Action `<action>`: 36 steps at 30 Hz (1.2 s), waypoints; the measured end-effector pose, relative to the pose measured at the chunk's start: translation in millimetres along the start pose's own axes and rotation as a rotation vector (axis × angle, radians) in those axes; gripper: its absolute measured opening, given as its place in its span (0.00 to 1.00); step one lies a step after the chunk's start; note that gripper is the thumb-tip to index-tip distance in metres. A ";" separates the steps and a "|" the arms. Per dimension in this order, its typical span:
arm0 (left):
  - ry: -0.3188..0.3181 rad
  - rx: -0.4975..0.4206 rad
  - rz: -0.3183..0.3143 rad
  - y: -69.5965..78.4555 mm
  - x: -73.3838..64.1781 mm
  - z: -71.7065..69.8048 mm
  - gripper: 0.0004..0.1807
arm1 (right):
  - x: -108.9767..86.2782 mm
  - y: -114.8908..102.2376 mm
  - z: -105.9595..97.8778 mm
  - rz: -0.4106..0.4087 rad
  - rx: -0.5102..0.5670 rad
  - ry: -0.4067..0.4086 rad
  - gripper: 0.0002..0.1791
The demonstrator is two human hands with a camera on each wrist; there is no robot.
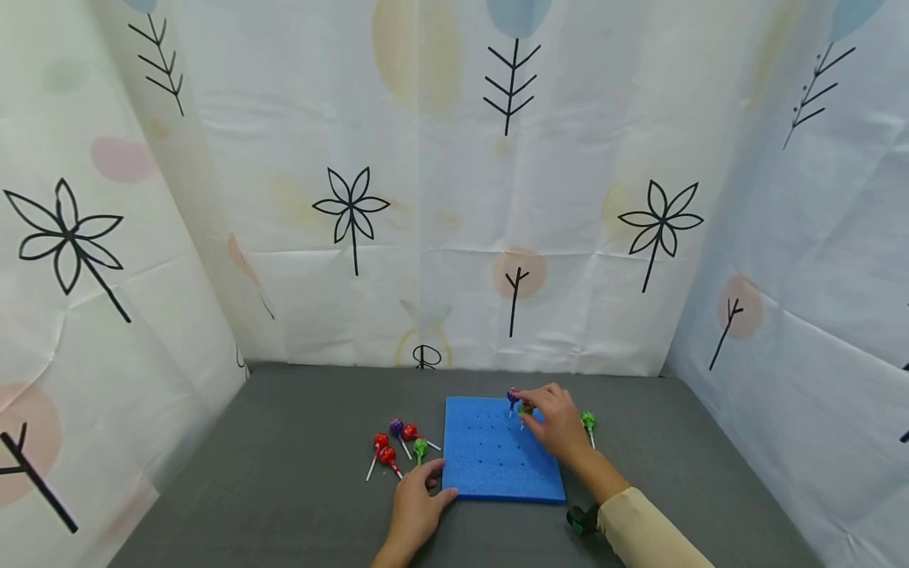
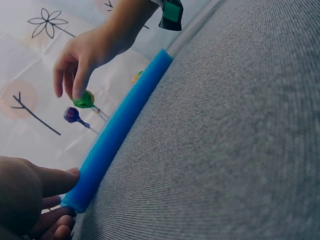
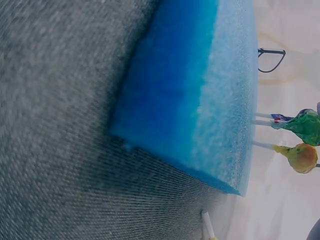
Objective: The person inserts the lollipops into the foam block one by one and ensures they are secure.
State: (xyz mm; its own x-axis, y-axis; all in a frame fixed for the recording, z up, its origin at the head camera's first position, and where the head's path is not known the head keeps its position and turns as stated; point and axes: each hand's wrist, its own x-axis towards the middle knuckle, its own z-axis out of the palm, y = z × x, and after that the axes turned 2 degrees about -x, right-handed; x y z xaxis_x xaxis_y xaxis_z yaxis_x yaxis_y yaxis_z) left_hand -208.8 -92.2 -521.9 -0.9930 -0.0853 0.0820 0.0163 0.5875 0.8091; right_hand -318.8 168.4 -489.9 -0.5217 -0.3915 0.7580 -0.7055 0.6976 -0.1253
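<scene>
A blue foam board (image 1: 497,473) with small holes lies on the table. My left hand (image 1: 415,509) holds its near left edge, the thumb on top in the left wrist view. Over the far right part, my right hand (image 1: 557,418) pinches the green lollipop (image 2: 83,100) by its head. That lollipop's stick points down to the board; in the right wrist view it seems to meet the surface. Just beyond stands a purple lollipop (image 1: 513,394), upright in the board. A yellow-orange lollipop (image 3: 303,159) also stands there, hidden by my right hand in the head view.
Left of the board lie several loose lollipops: red ones (image 1: 380,440), a purple one (image 1: 396,427) and a green one (image 1: 420,448). Another green lollipop (image 1: 588,420) lies to the right. Patterned cloth (image 1: 454,197) hangs behind and at both sides of the grey table (image 1: 298,473).
</scene>
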 end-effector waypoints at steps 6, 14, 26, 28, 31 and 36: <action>-0.002 -0.004 -0.006 -0.2 -0.3 0.7 0.25 | 0.0 -1.3 -4.0 0.064 0.045 0.010 0.18; 0.004 -0.003 0.018 -1.3 -0.3 0.2 0.25 | 0.6 5.2 -10.6 0.103 0.089 0.049 0.14; 0.014 0.000 0.031 -2.8 -0.7 0.6 0.25 | -4.5 15.8 -20.4 0.131 0.038 0.069 0.14; 0.017 0.002 0.034 -2.8 -0.8 0.8 0.25 | -6.5 18.7 -21.0 0.139 0.024 0.070 0.15; 0.024 0.001 0.045 -2.8 -1.2 0.8 0.25 | -9.9 23.0 -21.8 0.156 0.010 0.067 0.14; 0.025 -0.005 0.058 -3.9 -1.6 1.0 0.24 | -17.3 27.9 -23.9 0.223 0.005 0.035 0.15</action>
State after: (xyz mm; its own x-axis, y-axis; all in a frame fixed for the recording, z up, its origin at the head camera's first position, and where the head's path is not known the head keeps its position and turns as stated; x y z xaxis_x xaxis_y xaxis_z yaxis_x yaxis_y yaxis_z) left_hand -207.4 -93.5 -525.7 -0.9870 -0.0716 0.1438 0.0746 0.5882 0.8052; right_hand -318.0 208.9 -491.2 -0.6481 -0.2063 0.7331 -0.5770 0.7613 -0.2959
